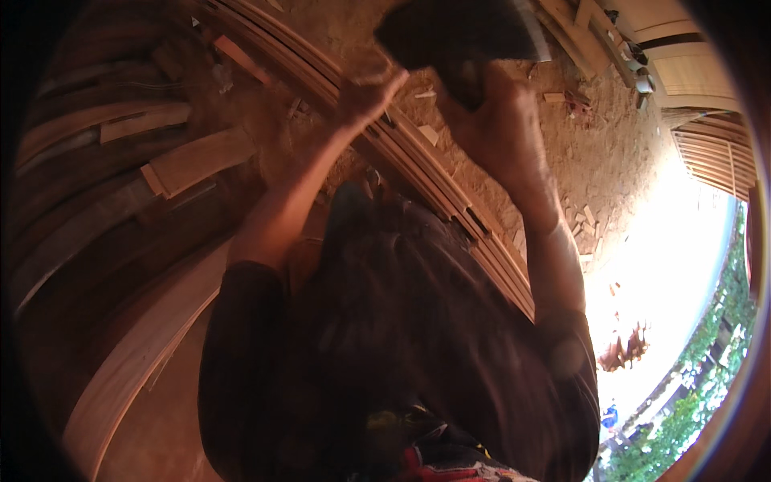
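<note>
My right hand (502, 124) is raised at the upper middle, closed round the grip of a dark broad-bladed tool (458, 32). The blade is blurred, with a pale edge on its right; its exact kind is not clear. My left hand (365, 96) is closed over a long bundle of wooden strips (418, 165), with its thumb or a finger pointing toward the tool. These strips run diagonally from the upper left to the lower right, in front of my body. Most of the left fingers are smeared or hidden. The tool is apart from the strips.
Boards (197, 165) lie stacked on the left, with a long wide plank (152, 345) nearer me. Wood scraps (590, 221) litter the earthen ground (594, 153). More timber (574, 36) and pale panels (683, 72) are at the upper right. Bright daylight and greenery show on the right.
</note>
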The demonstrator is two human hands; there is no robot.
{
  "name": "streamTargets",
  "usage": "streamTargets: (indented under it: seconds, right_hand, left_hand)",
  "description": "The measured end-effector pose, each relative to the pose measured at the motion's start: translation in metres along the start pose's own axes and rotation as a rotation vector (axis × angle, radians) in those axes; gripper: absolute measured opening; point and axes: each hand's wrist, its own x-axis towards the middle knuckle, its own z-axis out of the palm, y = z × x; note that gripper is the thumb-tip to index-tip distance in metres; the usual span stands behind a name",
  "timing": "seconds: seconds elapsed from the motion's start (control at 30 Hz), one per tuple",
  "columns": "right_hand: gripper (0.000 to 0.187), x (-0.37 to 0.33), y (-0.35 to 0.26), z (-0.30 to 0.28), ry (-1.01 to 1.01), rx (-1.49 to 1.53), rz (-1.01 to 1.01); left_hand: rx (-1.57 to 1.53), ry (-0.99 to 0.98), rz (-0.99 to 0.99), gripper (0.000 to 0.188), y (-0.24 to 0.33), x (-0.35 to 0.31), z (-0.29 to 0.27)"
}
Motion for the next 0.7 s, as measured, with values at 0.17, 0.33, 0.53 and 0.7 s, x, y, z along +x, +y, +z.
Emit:
streamTargets:
  seconds: [0.17, 0.33, 0.53, 0.7]
  right_hand:
    - [0.037, -0.007, -0.003, -0.012, 0.082, 0.130, 0.091]
    - [0.038, -0.025, 0.019, -0.005, 0.008, 0.121, 0.239]
    - [0.038, -0.038, 0.035, 0.000, 0.013, 0.121, 0.240]
    - [0.037, -0.040, 0.042, 0.002, 0.000, 0.136, 0.259]
  left_hand:
    - [0.080, -0.021, 0.065, 0.039, 0.029, 0.015, -0.013]
    - [0.144, -0.086, 0.159, 0.037, 0.023, 0.006, 0.000]
    - [0.098, -0.081, 0.102, 0.033, 0.018, -0.004, 0.009]
    - [0.038, -0.055, 0.117, 0.033, 0.022, -0.002, 0.008]
